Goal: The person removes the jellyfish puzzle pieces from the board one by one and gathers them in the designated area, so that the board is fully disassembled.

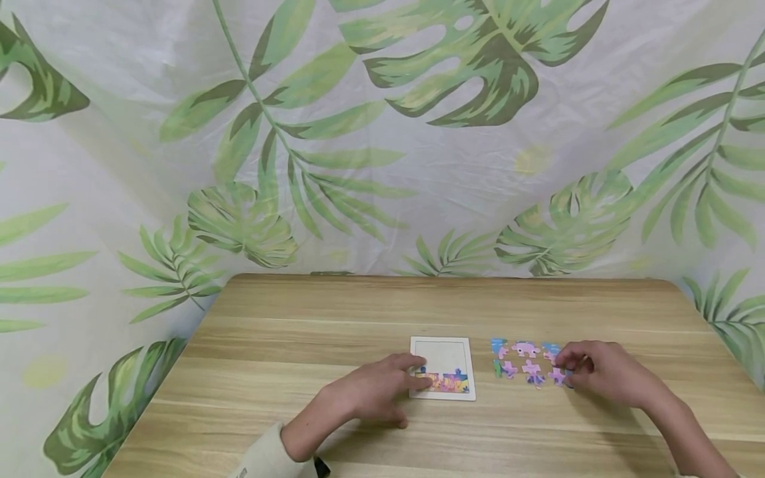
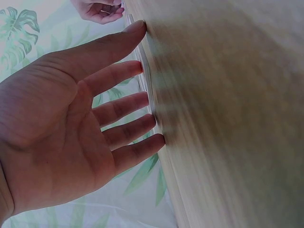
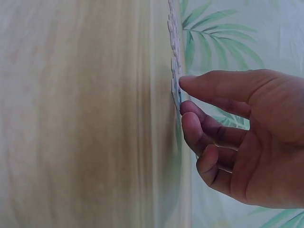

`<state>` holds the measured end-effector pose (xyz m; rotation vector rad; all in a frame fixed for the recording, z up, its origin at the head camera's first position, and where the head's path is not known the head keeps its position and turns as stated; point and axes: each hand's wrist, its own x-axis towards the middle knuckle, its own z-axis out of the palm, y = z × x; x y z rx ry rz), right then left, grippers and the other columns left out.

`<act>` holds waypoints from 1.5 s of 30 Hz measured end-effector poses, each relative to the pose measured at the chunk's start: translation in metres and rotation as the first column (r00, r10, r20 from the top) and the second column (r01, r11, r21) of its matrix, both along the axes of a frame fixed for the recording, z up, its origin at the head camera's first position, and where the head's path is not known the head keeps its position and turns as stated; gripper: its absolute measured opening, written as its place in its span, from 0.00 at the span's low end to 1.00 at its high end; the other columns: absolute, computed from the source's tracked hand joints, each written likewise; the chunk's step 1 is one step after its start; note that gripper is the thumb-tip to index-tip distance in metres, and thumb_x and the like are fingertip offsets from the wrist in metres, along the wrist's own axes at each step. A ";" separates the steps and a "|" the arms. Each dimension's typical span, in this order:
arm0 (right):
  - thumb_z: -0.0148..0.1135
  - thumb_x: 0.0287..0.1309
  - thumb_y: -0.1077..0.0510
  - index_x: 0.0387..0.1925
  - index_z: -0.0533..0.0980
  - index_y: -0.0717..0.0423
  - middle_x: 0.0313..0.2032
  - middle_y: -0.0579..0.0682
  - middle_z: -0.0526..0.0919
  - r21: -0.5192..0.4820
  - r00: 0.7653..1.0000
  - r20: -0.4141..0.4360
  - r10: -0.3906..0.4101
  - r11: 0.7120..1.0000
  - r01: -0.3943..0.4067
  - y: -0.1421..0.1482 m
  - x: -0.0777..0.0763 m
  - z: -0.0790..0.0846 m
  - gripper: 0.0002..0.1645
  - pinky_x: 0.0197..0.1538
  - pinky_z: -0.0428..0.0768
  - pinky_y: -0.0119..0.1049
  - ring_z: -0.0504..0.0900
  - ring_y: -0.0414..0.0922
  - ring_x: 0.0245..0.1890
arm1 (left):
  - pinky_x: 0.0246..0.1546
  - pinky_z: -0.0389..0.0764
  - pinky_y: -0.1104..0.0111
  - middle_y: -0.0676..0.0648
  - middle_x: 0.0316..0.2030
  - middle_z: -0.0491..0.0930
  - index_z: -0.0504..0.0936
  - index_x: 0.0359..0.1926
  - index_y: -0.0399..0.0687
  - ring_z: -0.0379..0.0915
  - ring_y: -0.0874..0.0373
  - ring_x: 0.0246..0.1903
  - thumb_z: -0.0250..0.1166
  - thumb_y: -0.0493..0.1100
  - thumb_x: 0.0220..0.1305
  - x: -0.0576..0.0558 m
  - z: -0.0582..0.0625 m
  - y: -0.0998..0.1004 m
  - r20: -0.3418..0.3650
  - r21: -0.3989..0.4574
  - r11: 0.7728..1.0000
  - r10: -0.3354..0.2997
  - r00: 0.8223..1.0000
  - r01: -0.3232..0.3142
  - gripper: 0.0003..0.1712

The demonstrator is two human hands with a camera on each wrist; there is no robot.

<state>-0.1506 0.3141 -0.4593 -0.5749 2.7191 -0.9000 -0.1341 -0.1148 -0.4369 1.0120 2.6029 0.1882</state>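
A white square puzzle tray point(image 1: 442, 354) lies on the table, its lower part filled with joined colourful pieces point(image 1: 455, 383). My left hand point(image 1: 376, 385) rests over the tray's left edge, its fingers extended and spread; the left wrist view shows the palm point(image 2: 61, 137) with nothing in it. To the right lie several loose pink and blue jigsaw pieces point(image 1: 530, 369) in two rows. At their right end my right hand point(image 1: 606, 373) pinches a puzzle piece point(image 3: 175, 92) between thumb and forefinger, one edge slightly tilted up. Fingers partly hide that piece in the head view.
The wooden table point(image 1: 287, 332) has rounded far corners. Behind it hangs a pale cloth point(image 1: 370, 219) printed with green leaves. A small black object point(image 1: 321, 467) shows beside the left sleeve.
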 end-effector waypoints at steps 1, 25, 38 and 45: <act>0.76 0.60 0.62 0.43 0.85 0.51 0.37 0.42 0.85 0.003 1.000 -0.003 -0.001 1.000 0.001 0.000 0.000 0.000 0.11 0.36 0.80 0.29 0.76 0.29 0.33 | 0.72 0.78 0.58 0.51 0.78 0.70 0.80 0.73 0.65 0.65 0.52 0.78 0.83 0.49 0.58 0.000 0.000 0.000 0.001 -0.001 1.000 0.000 1.000 0.000 0.42; 0.78 0.58 0.62 0.41 0.85 0.50 0.35 0.41 0.85 0.010 1.000 -0.024 -0.018 1.000 0.019 -0.012 0.001 0.001 0.11 0.36 0.79 0.29 0.76 0.29 0.31 | 0.72 0.78 0.58 0.50 0.78 0.70 0.80 0.73 0.65 0.66 0.51 0.78 0.83 0.49 0.58 0.001 0.002 0.000 0.002 0.000 1.000 0.001 1.000 -0.001 0.41; 0.77 0.60 0.62 0.42 0.85 0.50 0.36 0.40 0.85 0.024 0.999 -0.028 -0.030 0.999 0.030 -0.014 0.001 -0.001 0.10 0.36 0.78 0.29 0.75 0.30 0.32 | 0.72 0.78 0.58 0.50 0.78 0.70 0.80 0.73 0.64 0.66 0.51 0.78 0.83 0.49 0.58 0.001 0.003 0.001 -0.001 0.001 1.000 0.003 1.000 -0.003 0.41; 0.76 0.63 0.59 0.43 0.86 0.50 0.38 0.40 0.87 -0.005 0.999 -0.051 -0.018 1.000 0.018 -0.029 0.003 0.001 0.08 0.36 0.78 0.29 0.75 0.30 0.33 | 0.72 0.78 0.57 0.50 0.79 0.69 0.79 0.73 0.65 0.65 0.51 0.79 0.82 0.50 0.59 0.002 0.003 -0.001 -0.009 -0.012 1.000 -0.008 1.000 0.008 0.41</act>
